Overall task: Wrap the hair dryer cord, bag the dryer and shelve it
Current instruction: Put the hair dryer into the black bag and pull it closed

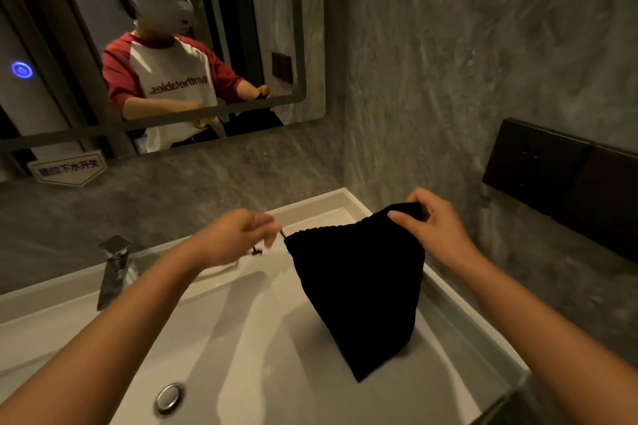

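Observation:
A black drawstring bag [362, 290] hangs over the right side of the white basin, bulging with something inside that I cannot see. My right hand [431, 221] pinches the gathered top right corner of the bag. My left hand [241, 235] is to the left of the bag's mouth, fingers closed on the thin black drawstring [283, 235], whose knotted end [256, 251] dangles below. The hair dryer and its cord are hidden from view.
The white sink [241, 338] has a chrome tap [115, 269] at the left and a round drain [169, 397] near the front. A mirror [155, 45] hangs on the grey wall. Dark wall panels [559, 176] sit at the right.

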